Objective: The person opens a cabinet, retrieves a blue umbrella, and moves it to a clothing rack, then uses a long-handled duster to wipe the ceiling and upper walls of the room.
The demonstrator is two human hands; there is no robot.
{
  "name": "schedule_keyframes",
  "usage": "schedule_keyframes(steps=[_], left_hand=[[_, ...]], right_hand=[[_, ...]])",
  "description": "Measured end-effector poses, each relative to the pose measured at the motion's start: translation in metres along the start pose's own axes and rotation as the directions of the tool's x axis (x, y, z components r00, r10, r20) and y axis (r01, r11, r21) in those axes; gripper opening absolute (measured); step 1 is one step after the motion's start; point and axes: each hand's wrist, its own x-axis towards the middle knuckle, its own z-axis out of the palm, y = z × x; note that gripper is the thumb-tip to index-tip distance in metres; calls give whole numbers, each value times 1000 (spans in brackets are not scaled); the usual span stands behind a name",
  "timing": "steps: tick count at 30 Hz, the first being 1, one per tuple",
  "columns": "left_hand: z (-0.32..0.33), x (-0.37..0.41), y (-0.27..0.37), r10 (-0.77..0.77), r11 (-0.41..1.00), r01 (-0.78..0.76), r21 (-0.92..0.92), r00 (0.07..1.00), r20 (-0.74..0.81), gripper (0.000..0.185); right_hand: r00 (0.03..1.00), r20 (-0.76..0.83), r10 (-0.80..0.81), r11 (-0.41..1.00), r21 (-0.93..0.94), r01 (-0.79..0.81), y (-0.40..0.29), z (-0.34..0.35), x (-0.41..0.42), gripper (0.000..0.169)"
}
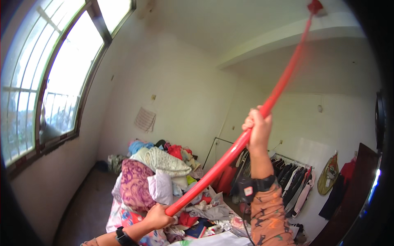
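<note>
A long red pole (212,172) runs slantwise from the lower middle to the upper right. Around its lower end my left hand (158,216) is closed. My right hand (258,126) grips the pole higher up, near its middle. The pole's far end carries a red head (315,6) close to the ceiling beam (292,40); whether it touches cannot be told. Beneath the pole lies a bed heaped with clothes and bedding, among them a purple patterned pillow (137,184), a pale pillow (160,187) and a folded light quilt (167,161).
A barred window (67,73) fills the left side. Clothes hang on a rack (292,160) at the right, beside a green bag (328,175) on the wall. A dark door (354,190) stands at the right edge. A cloth (145,119) hangs on the far wall.
</note>
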Motion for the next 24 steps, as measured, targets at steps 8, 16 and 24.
schedule_keyframes(steps=[8,16,24], left_hand=[[-129,-19,-38,-64,996,73,51,985,-159,20],[-140,-34,-73,-247,934,176,-312,947,-204,18],[-113,-14,-66,-286,859,204,-470,952,-109,11]], right_hand=[[997,38,71,990,119,-75,77,127,-7,28],[958,152,241,964,76,-255,162,185,-25,29],[874,334,353,928,-6,-372,228,215,-2,20]])
